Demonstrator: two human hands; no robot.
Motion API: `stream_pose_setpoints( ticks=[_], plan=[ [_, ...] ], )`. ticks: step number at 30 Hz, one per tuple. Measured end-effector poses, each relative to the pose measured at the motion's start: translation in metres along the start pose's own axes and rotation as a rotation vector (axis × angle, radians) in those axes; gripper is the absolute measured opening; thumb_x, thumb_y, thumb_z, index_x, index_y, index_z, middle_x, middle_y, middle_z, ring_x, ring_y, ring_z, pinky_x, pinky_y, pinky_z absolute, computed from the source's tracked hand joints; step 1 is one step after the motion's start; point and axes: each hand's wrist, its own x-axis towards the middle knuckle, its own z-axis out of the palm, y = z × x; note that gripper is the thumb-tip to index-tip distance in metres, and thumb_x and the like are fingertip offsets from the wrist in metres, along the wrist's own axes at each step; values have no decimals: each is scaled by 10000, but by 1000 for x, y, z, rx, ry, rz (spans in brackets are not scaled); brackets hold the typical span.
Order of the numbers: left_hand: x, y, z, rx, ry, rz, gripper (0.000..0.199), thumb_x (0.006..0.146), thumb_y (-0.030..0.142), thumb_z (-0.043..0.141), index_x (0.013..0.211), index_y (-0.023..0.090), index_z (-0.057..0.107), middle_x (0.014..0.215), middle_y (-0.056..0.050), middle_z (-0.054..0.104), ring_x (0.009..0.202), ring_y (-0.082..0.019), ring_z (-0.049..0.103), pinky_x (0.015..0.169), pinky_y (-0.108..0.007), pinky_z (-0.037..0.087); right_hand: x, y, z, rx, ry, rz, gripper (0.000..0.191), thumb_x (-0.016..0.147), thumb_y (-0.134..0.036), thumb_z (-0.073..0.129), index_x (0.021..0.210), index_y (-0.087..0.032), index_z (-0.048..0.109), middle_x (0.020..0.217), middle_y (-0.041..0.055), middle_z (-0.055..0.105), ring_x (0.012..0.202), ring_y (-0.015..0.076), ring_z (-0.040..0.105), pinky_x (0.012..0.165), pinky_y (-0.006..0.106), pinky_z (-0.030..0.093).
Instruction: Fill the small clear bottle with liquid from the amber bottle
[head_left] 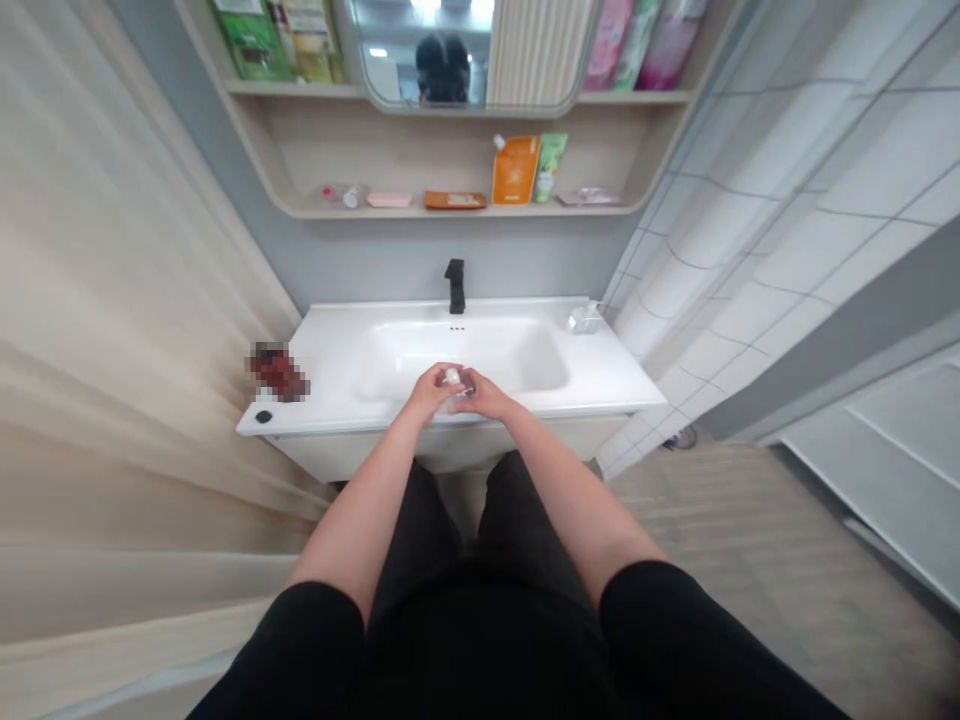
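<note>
My left hand [429, 392] and my right hand [480, 396] meet over the front edge of a white washbasin [480, 395]. Between them they hold a small clear bottle [459, 390] with a white top at its upper end. The fingers of both hands curl around it and hide most of its body. Black sleeves end above my elbows, and my forearms reach forward from the bottom of the view.
A black faucet [454, 285] rises at the basin's back. A clear soap dish [583, 320] sits at the right corner. A pixelated reddish object [277, 370] and a small black disc [263, 416] lie at the left. Tiled wall stands to the right, a curtain to the left, and toiletries on a shelf [450, 208] under a mirror [442, 55].
</note>
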Motion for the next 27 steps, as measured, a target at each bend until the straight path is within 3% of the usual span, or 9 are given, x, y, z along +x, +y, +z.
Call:
stream_pose_setpoints(
  ticks=[8,14,24,27],
  plan=[
    [-1,0,0,-28,-32,-16,561,634,412,984,1101,195,760,1234,-114,818,1114,-289,741,1052,-474,581,0,2,1,21,19,-5,819,600,-507,1055,1247,-231,636,1201,47,743,1066,268,687,971,411,581],
    [2,-6,-1,-52,-17,-1,578,617,395,1000,1092,191,743,1230,-110,814,1117,-276,736,1051,-463,578,2,8,1,12,11,-24,823,596,-572,1044,1233,-245,638,1130,19,727,988,246,669,919,395,574],
    [2,-8,1,-59,20,32,611,601,397,1005,1100,213,704,1278,-101,797,1150,-274,740,1059,-470,587,2,8,1,17,16,-20,790,600,-530,1046,1214,-247,636,1096,17,725,969,243,659,877,376,552],
    [1,-4,0,-13,18,45,657,630,416,997,1188,209,719,1251,-107,813,1130,-273,757,1052,-463,597,1,6,0,12,19,-14,789,592,-541,1045,1196,-244,632,1069,9,714,937,233,647,871,376,547]
  ],
)
